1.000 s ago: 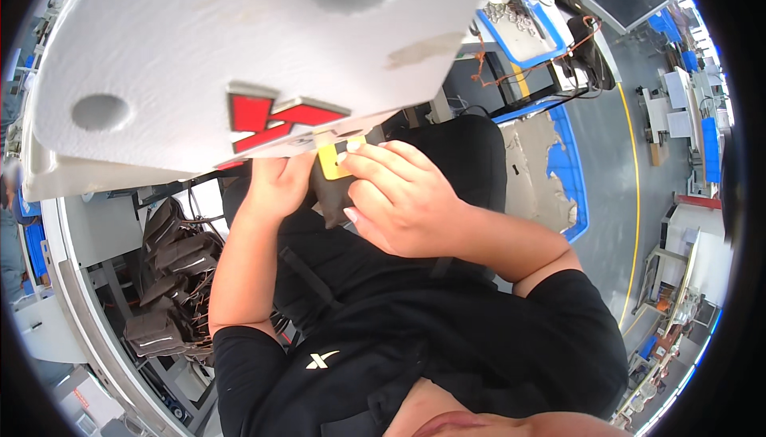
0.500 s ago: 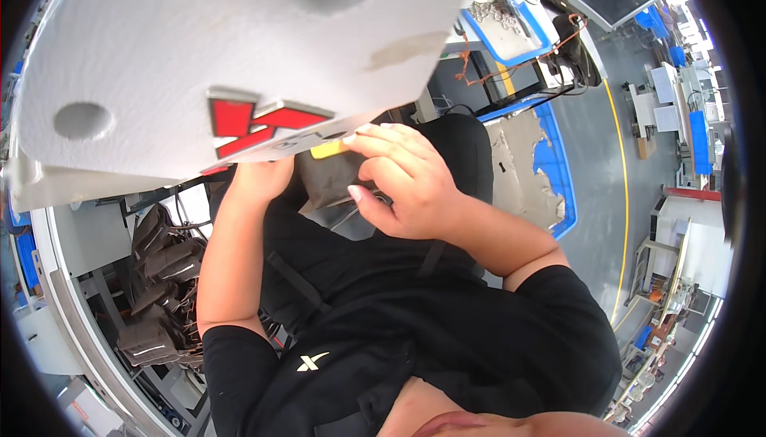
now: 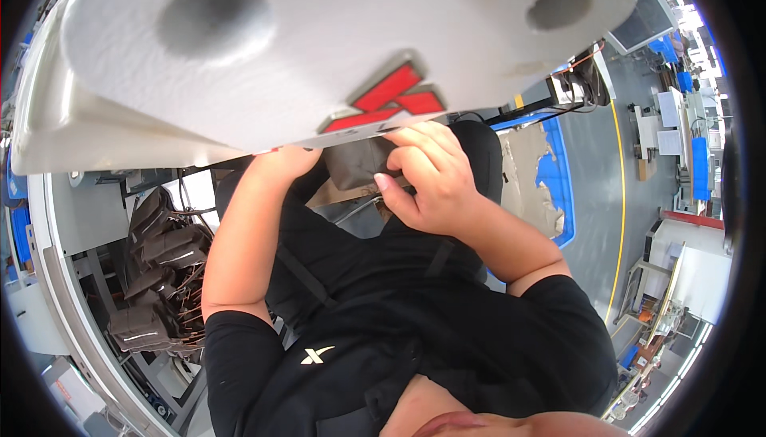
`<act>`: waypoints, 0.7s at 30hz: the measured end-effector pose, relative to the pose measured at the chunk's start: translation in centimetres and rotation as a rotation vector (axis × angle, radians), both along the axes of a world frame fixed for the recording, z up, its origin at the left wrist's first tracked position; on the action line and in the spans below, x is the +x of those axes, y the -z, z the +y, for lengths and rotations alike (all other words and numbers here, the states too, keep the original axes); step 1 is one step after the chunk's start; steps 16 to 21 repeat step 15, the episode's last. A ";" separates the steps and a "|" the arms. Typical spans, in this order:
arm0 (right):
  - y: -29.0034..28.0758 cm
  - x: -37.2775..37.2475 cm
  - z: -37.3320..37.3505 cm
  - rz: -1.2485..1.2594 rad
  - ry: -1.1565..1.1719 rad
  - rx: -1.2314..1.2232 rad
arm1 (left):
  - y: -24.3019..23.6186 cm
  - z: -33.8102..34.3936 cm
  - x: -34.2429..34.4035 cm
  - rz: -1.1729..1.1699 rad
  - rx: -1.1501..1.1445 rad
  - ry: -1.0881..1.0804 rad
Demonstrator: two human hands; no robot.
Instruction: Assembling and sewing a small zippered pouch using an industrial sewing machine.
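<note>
A large light-grey machine housing [image 3: 319,78] with round recesses and a red emblem fills the top of the view. It hides what lies behind its lower edge. My left hand [image 3: 297,162] reaches up to that edge, its fingers out of sight behind the housing. To its right is my right hand [image 3: 431,175], fingers loosely bent and thumb held apart, the upper fingertips going behind the edge. Between both hands lies a dark brown fabric piece [image 3: 355,164], close to the right thumb. I cannot make out a grip on it.
Several dark brown fabric pieces with wires [image 3: 159,277] are heaped at the left beside a metal-edged table [image 3: 60,269]. A blue tray [image 3: 565,198] with torn cardboard stands right of my legs. Farther right, a yellow line [image 3: 621,174] crosses the grey floor.
The view has shifted, so the housing and emblem appear farther right. The yellow item at my right fingertips is out of sight now. Both hands stay near the housing's edge.
</note>
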State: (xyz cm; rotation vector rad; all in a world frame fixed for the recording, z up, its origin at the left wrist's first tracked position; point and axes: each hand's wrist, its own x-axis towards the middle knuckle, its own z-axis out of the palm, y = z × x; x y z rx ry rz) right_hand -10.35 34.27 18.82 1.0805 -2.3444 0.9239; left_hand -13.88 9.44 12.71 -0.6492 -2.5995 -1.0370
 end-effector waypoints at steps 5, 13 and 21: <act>0.0 0.1 -0.2 0.045 -0.028 -0.025 | 8.7 -2.3 0.0 0.092 0.001 -0.114; 0.4 -0.2 1.7 -0.372 0.155 -0.236 | 3.1 1.4 2.2 0.020 0.257 -0.181; 0.6 -0.2 2.3 -0.816 0.118 -0.128 | -1.2 2.4 3.1 0.112 0.372 -0.197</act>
